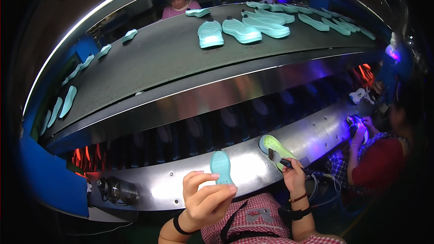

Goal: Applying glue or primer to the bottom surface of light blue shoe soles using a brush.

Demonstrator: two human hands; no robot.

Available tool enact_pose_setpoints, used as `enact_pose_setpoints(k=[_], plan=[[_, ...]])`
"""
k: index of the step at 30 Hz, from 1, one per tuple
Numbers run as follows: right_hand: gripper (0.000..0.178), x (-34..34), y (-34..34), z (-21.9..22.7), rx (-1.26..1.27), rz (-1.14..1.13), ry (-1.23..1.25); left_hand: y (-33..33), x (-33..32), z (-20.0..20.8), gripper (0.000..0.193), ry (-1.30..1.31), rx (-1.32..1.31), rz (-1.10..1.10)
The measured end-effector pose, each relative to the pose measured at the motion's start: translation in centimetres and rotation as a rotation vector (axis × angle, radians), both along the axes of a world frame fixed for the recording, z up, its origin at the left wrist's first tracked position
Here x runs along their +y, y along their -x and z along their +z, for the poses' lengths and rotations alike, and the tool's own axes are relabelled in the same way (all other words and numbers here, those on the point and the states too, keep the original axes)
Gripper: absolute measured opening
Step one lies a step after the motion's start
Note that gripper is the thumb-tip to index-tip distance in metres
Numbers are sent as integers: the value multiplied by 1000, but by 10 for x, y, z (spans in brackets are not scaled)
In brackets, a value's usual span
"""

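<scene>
My left hand (208, 199) is closed on a light blue shoe sole (220, 162), gripping its lower end between thumb and fingers, with the rest of it pointing away from me. In my right hand (294, 177) is a brush (282, 160) with a dark handle and brown bristles. Its bristles are over a yellow-green shoe sole (274, 143), which lies on the shiny metal ledge (181, 185). From this view I cannot tell whether the bristles touch it. Part of that sole is hidden behind the brush and my right hand.
Beyond the ledge runs a dark conveyor belt (149, 58) carrying several pale blue soles (242, 30). Red-glowing heaters (89, 158) show below it. A dark glass jar (121, 190) stands at the ledge's left end. A co-worker in red (377, 165) works at the right; another person (178, 7) is across the belt.
</scene>
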State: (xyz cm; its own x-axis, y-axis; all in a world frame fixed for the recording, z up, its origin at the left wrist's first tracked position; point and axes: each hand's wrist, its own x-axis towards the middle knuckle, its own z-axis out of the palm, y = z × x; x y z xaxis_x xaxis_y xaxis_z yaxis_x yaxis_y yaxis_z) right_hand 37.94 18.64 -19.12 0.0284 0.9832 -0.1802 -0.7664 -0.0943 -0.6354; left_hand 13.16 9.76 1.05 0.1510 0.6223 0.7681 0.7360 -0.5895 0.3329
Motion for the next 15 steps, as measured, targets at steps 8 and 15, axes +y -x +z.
enact_pose_setpoints(k=[8, 15], plan=[[16, -4, 8, 4, 43, 10, 30, -23, -20, 37, 26, 220, -261, -352], [16, -3, 3, 1, 7, 22, 14, -27, -19, 16, 29, 52, -331, -232]])
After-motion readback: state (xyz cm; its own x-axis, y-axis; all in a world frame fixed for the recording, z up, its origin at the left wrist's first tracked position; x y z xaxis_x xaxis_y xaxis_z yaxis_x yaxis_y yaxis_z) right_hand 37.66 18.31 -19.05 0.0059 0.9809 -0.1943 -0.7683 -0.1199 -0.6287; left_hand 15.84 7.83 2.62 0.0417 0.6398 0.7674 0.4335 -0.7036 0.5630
